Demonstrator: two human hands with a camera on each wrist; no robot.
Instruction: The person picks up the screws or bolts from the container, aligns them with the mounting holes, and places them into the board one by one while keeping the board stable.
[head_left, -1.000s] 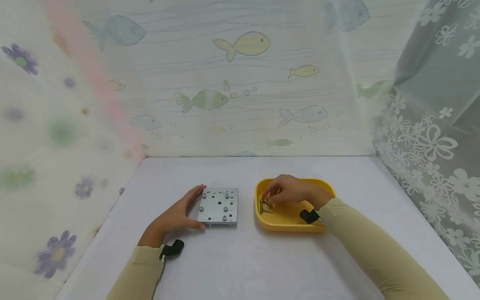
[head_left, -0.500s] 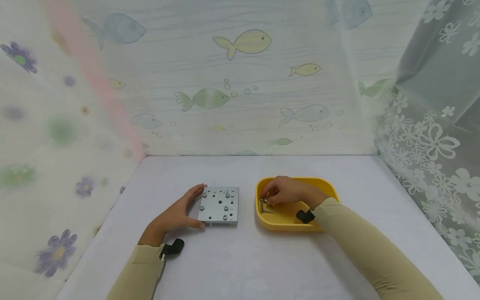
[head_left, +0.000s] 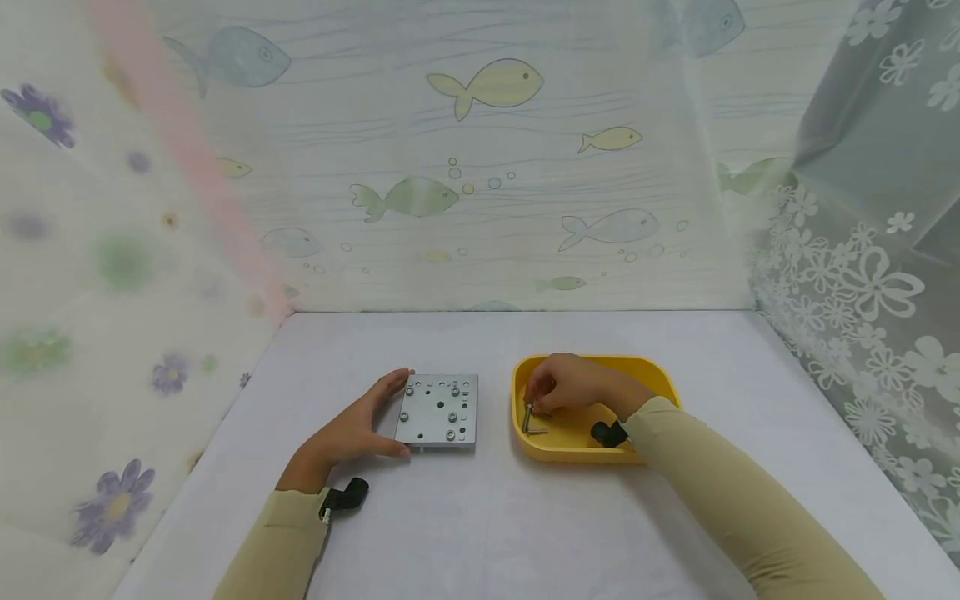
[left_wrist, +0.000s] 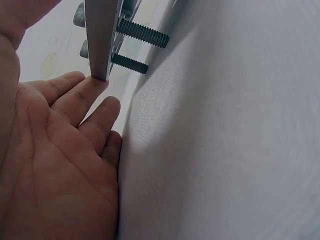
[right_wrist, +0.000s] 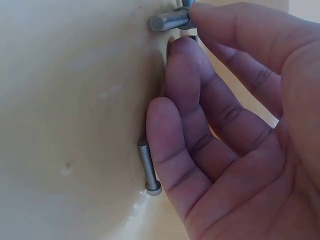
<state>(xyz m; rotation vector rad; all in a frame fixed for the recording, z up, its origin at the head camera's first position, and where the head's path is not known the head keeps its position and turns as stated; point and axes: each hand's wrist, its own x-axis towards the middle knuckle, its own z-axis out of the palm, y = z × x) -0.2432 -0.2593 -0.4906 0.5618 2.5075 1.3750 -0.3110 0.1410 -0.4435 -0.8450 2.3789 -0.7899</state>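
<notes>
Bare table (head_left: 495, 517) lies open between metal plate (head_left: 437, 411) and yellow tray (head_left: 654, 372); curtains hem both sides

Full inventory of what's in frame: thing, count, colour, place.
Metal plate: 1, grey, drilled with holes, on the table left of centre; several bolts through it, their threaded ends showing under it.
Tray: 1, yellow, on the table right of the plate.
Loose bolts: at least 2, silver, inside the tray; one lies flat, one is pinched.
Table: 1, white cloth cover.
Curtains: fish print behind, flower print at both sides.
Wrist cameras: 2, black, one on each wrist.
Left hand: fingers straight against the plate's left edge.
Right hand: in the tray, fingers pinching a bolt.
</notes>
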